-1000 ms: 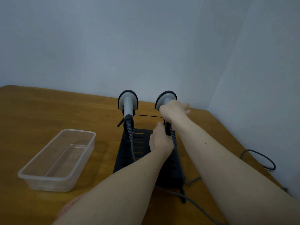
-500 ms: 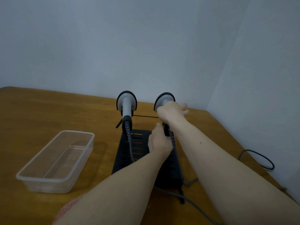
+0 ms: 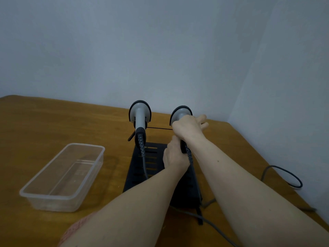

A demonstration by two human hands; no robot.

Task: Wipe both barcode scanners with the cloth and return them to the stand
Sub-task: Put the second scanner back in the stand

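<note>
My right-hand fingers (image 3: 202, 122) stick out fairly straight past the right scanner (image 3: 180, 113), the right hand (image 3: 187, 128) draped over its neck — whether the thumb curls under it I cannot tell. My left hand (image 3: 173, 155) is on the lower handle of that same scanner; its fingers are hidden on the far side, so whether they are pinching or just pressing I cannot tell.

Head view, the only one: both scanners sit upright on the black stand (image 3: 140, 175). The left scanner (image 3: 139, 113) is in its cradle, untouched, its coiled cord (image 3: 142, 150) hanging down over the stand base. The right scanner is at or in its cradle under my hands. No cloth is visible anywhere, so I judge this is either the very start, lifting the first scanner out, or the very end, seating the second one back — the picture alone does not settle it.

Hard to read: the right cradle and the scanner's handle are covered by my hands and wrists. A clear plastic tub (image 3: 62, 177) sits left on the wooden table (image 3: 53, 125), nothing seen in it. A grey cable (image 3: 283, 177) loops at the right, its end cut off. The near stand edge is blocked by my forearms.
</note>
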